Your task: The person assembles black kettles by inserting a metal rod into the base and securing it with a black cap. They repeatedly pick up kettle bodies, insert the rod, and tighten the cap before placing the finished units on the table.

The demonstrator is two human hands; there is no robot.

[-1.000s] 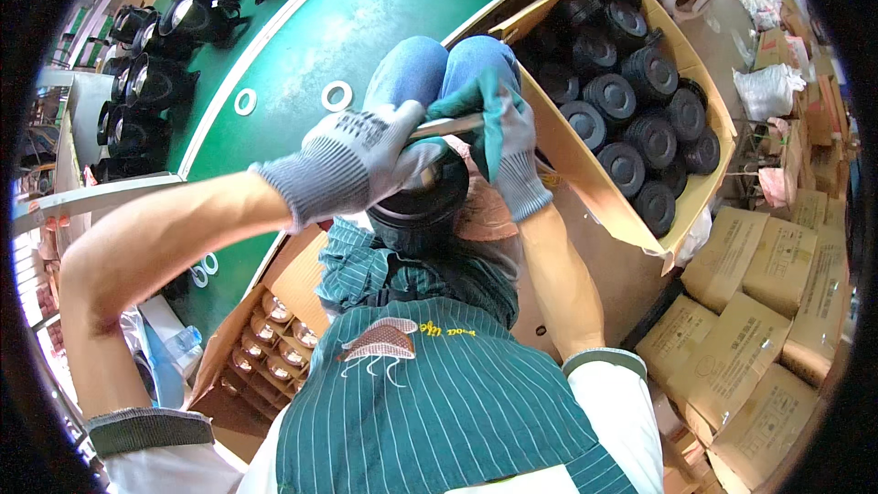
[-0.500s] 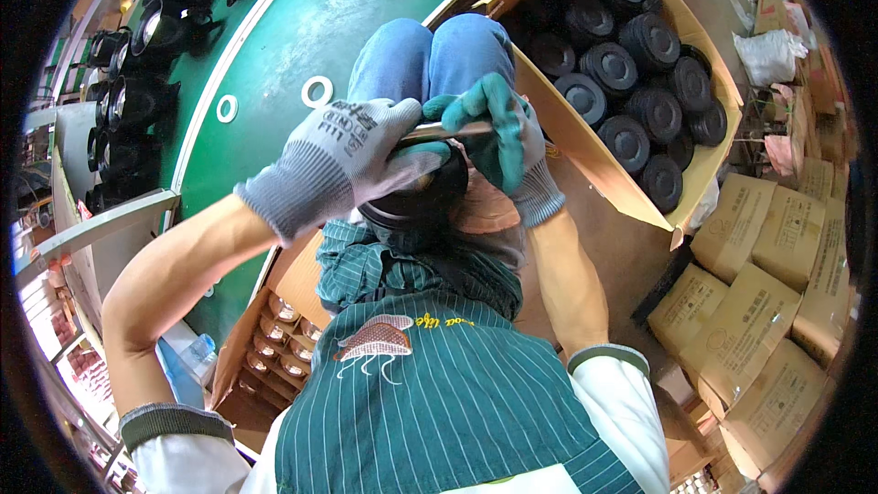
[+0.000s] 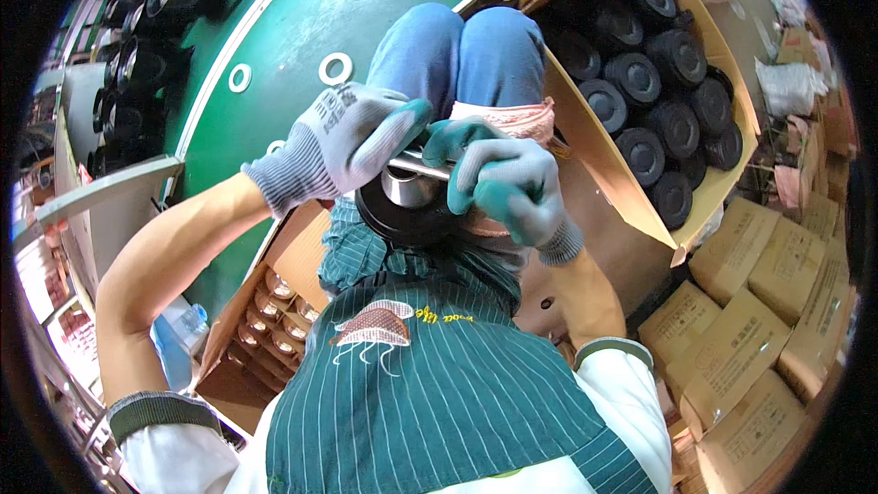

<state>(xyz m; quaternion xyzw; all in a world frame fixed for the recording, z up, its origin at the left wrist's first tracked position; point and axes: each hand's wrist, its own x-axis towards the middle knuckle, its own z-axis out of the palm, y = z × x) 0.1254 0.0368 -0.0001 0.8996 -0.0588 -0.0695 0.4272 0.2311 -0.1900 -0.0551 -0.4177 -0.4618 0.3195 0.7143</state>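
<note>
Both my gloved hands meet over my lap, in front of my knees. My left hand (image 3: 352,142) is closed with its fingertips on a thin, shiny metal piece (image 3: 424,166). My right hand (image 3: 508,181) has curled fingers round the other end of that piece. Its full shape is hidden by the gloves. Just under it sits a black round housing (image 3: 389,221) with a silver, cup-like centre (image 3: 408,190), resting in my lap against the apron. A pink cloth (image 3: 517,119) lies by my right knee, partly behind my right hand.
At right stands an open carton (image 3: 631,206) of black round lids (image 3: 640,155). Stacked sealed boxes (image 3: 732,338) lie behind it. White rings (image 3: 336,69) rest on the green bench (image 3: 302,27), with black housings (image 3: 137,73) beyond. A divided box of shiny parts (image 3: 274,311) is at my left.
My right hand has turned and lowered, its fingers now curled downward. The black housing has tipped so its silver centre shows. My knees appear shifted to the right in view.
</note>
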